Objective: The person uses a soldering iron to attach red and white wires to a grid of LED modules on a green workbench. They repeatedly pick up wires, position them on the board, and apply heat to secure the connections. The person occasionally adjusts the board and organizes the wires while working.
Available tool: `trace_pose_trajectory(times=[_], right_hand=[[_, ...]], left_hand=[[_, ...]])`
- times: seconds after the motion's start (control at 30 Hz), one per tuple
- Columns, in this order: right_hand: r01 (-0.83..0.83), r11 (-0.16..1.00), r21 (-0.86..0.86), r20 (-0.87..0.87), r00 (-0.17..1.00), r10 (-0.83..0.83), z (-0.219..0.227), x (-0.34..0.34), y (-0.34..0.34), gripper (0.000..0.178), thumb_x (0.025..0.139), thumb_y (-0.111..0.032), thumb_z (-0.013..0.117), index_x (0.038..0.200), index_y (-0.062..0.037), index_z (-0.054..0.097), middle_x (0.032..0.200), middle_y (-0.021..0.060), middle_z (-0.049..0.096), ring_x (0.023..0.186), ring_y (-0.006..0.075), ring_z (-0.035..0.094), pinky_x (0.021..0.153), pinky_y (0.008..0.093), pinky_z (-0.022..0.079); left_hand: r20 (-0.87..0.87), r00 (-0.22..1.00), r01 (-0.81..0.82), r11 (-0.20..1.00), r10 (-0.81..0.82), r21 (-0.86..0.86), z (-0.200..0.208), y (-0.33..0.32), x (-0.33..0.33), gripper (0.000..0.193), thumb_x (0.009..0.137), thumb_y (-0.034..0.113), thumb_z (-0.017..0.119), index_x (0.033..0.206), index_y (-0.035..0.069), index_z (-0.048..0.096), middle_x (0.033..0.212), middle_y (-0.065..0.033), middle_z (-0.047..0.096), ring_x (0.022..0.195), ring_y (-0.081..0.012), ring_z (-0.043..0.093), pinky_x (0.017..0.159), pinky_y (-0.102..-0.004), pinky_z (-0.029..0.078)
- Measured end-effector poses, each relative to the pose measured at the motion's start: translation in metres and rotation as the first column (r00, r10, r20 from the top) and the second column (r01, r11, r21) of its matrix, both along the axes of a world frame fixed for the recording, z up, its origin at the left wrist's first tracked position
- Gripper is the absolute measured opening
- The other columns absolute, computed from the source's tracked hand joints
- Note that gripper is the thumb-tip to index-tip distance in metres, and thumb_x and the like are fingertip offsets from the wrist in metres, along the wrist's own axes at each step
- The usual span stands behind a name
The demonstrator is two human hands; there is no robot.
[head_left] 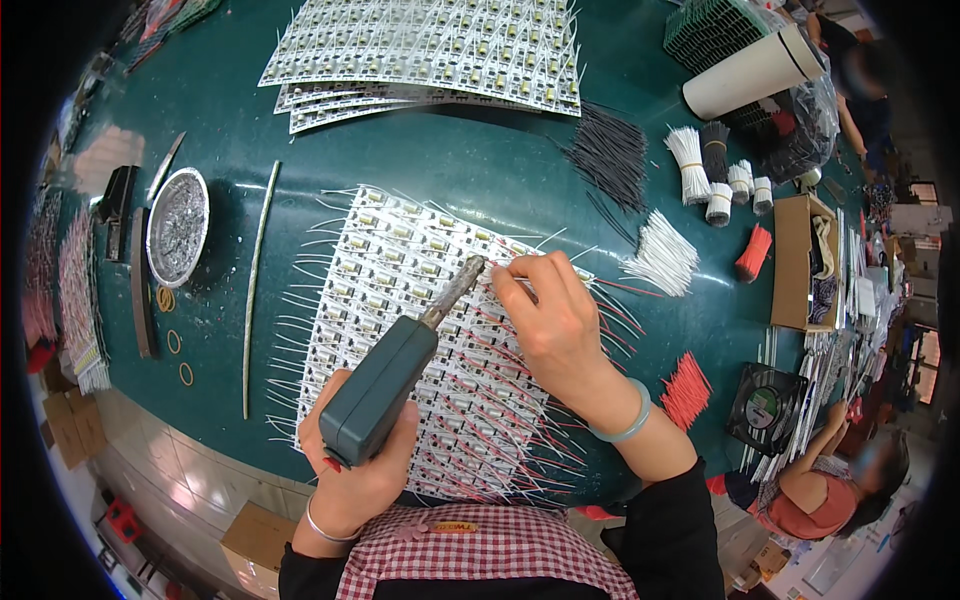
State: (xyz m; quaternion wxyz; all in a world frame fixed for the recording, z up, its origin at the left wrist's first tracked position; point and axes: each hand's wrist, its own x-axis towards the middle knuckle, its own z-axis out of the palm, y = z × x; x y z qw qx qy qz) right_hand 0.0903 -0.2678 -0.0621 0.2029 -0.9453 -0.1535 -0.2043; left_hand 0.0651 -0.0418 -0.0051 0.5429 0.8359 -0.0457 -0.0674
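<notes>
My left hand [362,455] is wrapped round the dark green body of a soldering gun [378,385]. Its metal tip points up and to the right, at the upper part of a white panel of small circuit boards [385,290]. Beside that tip, my right hand [550,310] is closed in a pinch on a thin wire, mostly hidden by the fingers. White wires stick out along the panel's left edge. Red wires [490,400] fan out over its lower right part.
Stacked circuit panels [430,55] lie at the back. To the right are black wires [608,155], white wires [662,252], red wires [686,390], a cardboard box [790,260] and a fan [765,408]. A silvery bowl [203,230] and thin rod [260,290] are left. Another person [815,490] sits right.
</notes>
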Motion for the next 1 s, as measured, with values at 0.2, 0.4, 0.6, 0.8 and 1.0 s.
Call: trace_pose_trajectory(times=[0.2,0.4,0.6,0.8,1.0], right_hand=[[0.005,1.0,-0.007,0.009,1.0,-0.005,0.0,0.0,0.001,0.026,0.07,0.004,0.068,0.096,0.0067,0.067,0.091,0.0118,0.058,0.081,0.025,0.058,0.063,0.0333,0.05],[0.002,1.0,0.009,0.025,1.0,-0.002,-0.002,-0.001,0.0,0.028,0.069,0.001,0.068,0.097,0.0059,0.066,0.091,0.0115,0.058,0.081,0.0246,0.058,0.062,0.0337,0.049],[-0.014,1.0,0.015,0.043,0.999,0.013,0.009,-0.011,0.0,0.03,0.07,-0.002,0.066,0.099,0.0044,0.066,0.091,0.0104,0.059,0.082,0.0245,0.058,0.064,0.0338,0.047],[-0.018,0.999,0.05,-0.003,1.0,0.018,0.004,-0.019,0.008,0.031,0.07,-0.002,0.066,0.1,0.0036,0.066,0.091,0.0102,0.059,0.083,0.0253,0.058,0.065,0.0344,0.048],[-0.003,0.998,0.069,0.004,1.0,0.002,-0.003,-0.019,0.009,0.029,0.07,0.0,0.068,0.099,0.004,0.067,0.091,0.0105,0.059,0.083,0.0258,0.058,0.065,0.0347,0.049]], left_hand=[[0.013,1.0,-0.025,0.999,0.025,-0.024,0.001,0.001,-0.001,0.02,0.074,-0.005,0.073,0.093,-0.008,0.066,0.081,-0.0094,0.06,0.065,-0.0136,0.057,0.056,-0.0274,0.045],[0.058,0.998,-0.031,0.999,0.033,-0.033,-0.001,0.005,-0.005,0.026,0.075,-0.004,0.074,0.099,-0.009,0.067,0.088,-0.0122,0.065,0.071,-0.0151,0.062,0.061,-0.0269,0.049],[0.008,0.995,-0.097,0.994,0.097,-0.049,0.001,0.009,-0.013,0.027,0.075,-0.001,0.076,0.101,-0.008,0.068,0.087,-0.01,0.066,0.073,-0.0136,0.062,0.063,-0.0267,0.049],[-0.038,0.996,-0.082,0.996,0.08,-0.039,0.005,0.012,-0.016,0.025,0.076,-0.002,0.075,0.099,-0.007,0.067,0.086,-0.0068,0.064,0.073,-0.0108,0.058,0.064,-0.0254,0.047],[-0.044,0.997,-0.066,0.995,0.063,-0.071,0.002,0.014,-0.018,0.023,0.076,-0.004,0.074,0.098,-0.007,0.066,0.088,-0.0075,0.063,0.073,-0.011,0.058,0.063,-0.0259,0.047]])
